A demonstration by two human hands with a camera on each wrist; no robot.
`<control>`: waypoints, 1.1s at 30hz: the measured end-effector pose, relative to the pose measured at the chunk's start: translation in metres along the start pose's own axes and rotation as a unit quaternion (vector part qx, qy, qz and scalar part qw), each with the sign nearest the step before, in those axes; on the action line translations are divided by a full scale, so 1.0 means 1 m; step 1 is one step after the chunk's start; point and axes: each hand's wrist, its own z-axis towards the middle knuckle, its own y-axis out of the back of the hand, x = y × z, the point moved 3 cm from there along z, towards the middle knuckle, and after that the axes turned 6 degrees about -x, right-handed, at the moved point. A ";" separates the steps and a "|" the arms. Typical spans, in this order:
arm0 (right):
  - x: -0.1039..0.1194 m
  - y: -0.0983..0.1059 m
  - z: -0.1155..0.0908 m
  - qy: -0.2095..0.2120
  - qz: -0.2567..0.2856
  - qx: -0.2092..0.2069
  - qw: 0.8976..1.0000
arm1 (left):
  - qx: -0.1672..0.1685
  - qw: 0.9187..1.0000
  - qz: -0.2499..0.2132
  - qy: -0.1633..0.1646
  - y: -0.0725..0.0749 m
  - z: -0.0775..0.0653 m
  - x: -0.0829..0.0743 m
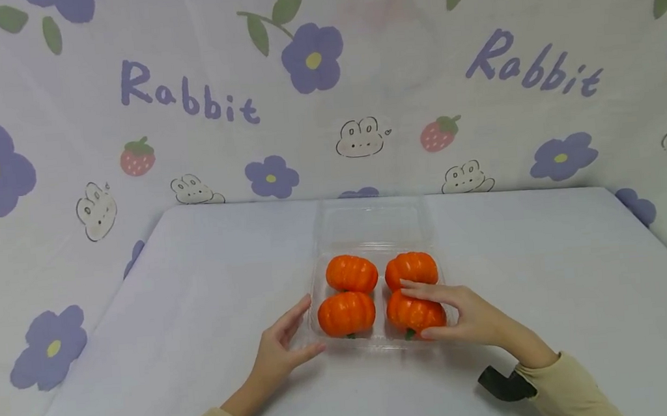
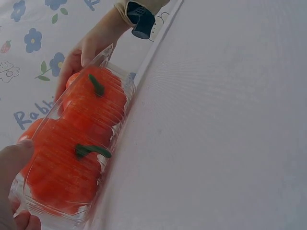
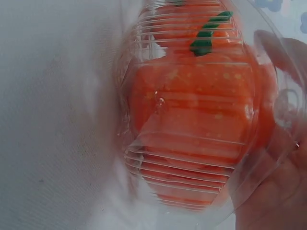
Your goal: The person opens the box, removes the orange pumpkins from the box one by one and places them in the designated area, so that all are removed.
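An uncovered clear plastic clamshell box sits on the white table. Four-lobed detail aside, several small orange toy pumpkins with green stems fill it in two columns. My right hand grips the near right pumpkin, fingers over its top and thumb at its front. Through the clear wall, the right wrist view shows this pumpkin close up. My left hand holds the box's near left corner, thumb at the front and fingers along the left side. Beside it lies the near left pumpkin. Its thumb touches the rim in the left wrist view.
The box's clear lid lies folded back toward the rear edge of the table. Behind the table hangs a white cloth printed with flowers, rabbits and strawberries. Dark bands circle the wrists over beige sleeves.
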 end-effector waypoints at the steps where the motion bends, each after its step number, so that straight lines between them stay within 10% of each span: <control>1: -0.001 0.000 0.000 0.004 -0.002 0.000 1.000 | 0.000 1.000 0.000 0.002 -0.001 0.001 -0.001; 16: 0.004 0.010 0.002 -0.041 0.003 0.103 0.994 | 0.010 1.000 0.012 0.009 -0.002 0.006 -0.027; 33: 0.007 0.010 0.000 -0.005 -0.040 0.041 0.998 | 0.006 1.000 0.002 0.012 0.002 -0.001 0.000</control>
